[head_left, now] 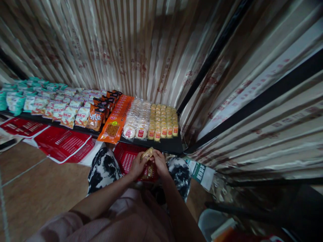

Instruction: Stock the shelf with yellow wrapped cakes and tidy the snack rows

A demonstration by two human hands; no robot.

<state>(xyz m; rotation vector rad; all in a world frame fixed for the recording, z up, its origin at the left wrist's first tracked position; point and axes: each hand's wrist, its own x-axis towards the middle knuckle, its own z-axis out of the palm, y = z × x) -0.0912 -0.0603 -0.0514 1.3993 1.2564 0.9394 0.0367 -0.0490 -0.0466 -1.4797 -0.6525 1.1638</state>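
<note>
Between my two hands is a small yellow snack packet (147, 153), held just in front of the black shelf's edge. My left hand (137, 165) has its fingers closed on the packet's left side. On the packet's right side, my right hand (159, 162) pinches it with the fingertips. Beneath the hands stands a red basket (122, 156) with a few similar yellow packets (148, 172) in it, partly hidden by my hands and wrists. Just beyond, rows of yellow packaged cakes (163, 121) stand on the shelf.
Along the black shelf (166, 145) lie round white wrapped cakes (137, 117), a large orange packet (114, 124), orange-black bags (96, 117), white bags (68, 114) and teal bags (15, 102). More red baskets (64, 143) sit below, left. A pleated curtain (141, 47) and dark poles (209, 60) close in behind and right.
</note>
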